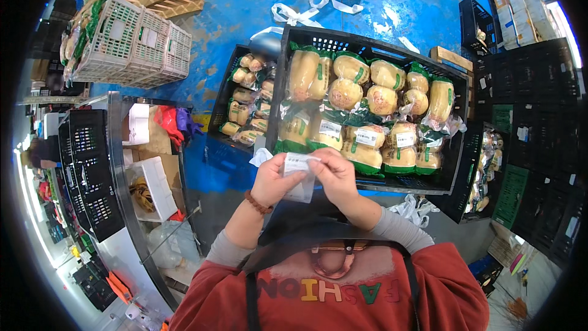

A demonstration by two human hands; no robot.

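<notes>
white and thin, a printed label sheet (298, 178) sits just below the centre of the frame, pinched in the left hand (268, 180) by thumb and fingers, while the right hand (335, 178) nips its upper right edge. beyond it, in a black perforated plastic crate (367, 48) right of centre, lie pale yellow, rounded food packs in clear and green film (346, 93), several bearing white rectangular labels (366, 137). to handle the sheet well, it seems best to keep the left grip steady, work slowly from one corner and leave the print uncreased.
</notes>
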